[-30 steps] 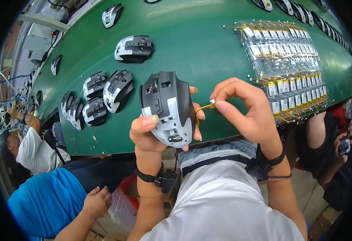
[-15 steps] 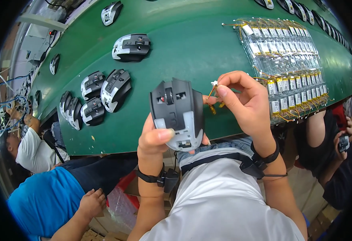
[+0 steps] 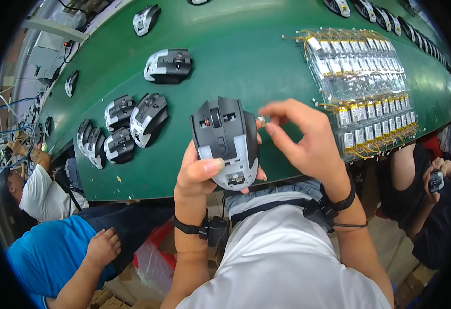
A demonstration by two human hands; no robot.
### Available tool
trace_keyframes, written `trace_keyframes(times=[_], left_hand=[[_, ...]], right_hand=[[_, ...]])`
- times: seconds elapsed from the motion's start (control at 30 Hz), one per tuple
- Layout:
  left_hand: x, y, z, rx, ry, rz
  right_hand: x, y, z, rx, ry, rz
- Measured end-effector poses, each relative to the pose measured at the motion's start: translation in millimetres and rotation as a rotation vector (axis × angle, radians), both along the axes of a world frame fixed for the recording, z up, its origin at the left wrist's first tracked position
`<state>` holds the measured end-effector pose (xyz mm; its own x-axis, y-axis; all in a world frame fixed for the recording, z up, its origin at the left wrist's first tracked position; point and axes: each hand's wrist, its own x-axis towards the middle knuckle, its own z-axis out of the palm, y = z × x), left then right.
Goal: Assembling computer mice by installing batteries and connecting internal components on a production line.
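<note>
My left hand (image 3: pixel 197 172) holds a black-and-grey computer mouse (image 3: pixel 225 136) upright over the table's near edge. Its thumb presses the lower left side, and the other fingers are mostly behind. Recesses show in the mouse's grey lower part, with its top cover absent. At the mouse's right side, a small white connector (image 3: pixel 260 119) sticks out near a fingertip of my left hand. Beside it is my right hand (image 3: pixel 308 136), thumb and index finger apart around the connector, the index finger slightly blurred. Any wire or battery behind the mouse is hidden.
Clear plastic trays (image 3: pixel 356 85) hold rows of small silver batteries with yellow wires at the right. Several similar mice lie at the left, including one mouse (image 3: pixel 168 66) farther back. The table (image 3: pixel 235 62) is green. People sit at both sides.
My right hand has moved left toward the mouse, and its thumb and index finger have spread. The brown wires that hung beside the mouse no longer show. The mouse stays in my left hand.
</note>
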<state>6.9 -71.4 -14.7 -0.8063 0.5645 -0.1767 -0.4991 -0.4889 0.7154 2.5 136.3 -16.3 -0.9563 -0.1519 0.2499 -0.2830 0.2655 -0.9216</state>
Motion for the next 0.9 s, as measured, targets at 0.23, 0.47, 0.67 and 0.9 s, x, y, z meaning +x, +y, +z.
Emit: trace_keyframes(times=[0.23, 0.47, 0.67, 0.9], left_hand=[[-5.1, -1.2, 35.0, -0.223, 0.241, 0.187], [-47.5, -3.1, 100.6, 0.563, 0.53, -0.447], [-25.6, 19.5, 52.8, 0.611, 0.359, -0.081], [5.0, -0.9, 6.8, -0.13, 0.239, 0.276]], right_hand=[[6.9, 5.8, -7.1, 0.051, 0.048, -0.11], [-4.4, -9.2, -5.8, 0.116, 0.102, -0.116], [-0.1, 7.5, -9.4, -0.1, -0.218, -0.085], [-4.3, -1.6, 0.0, -0.147, -0.236, -0.041]])
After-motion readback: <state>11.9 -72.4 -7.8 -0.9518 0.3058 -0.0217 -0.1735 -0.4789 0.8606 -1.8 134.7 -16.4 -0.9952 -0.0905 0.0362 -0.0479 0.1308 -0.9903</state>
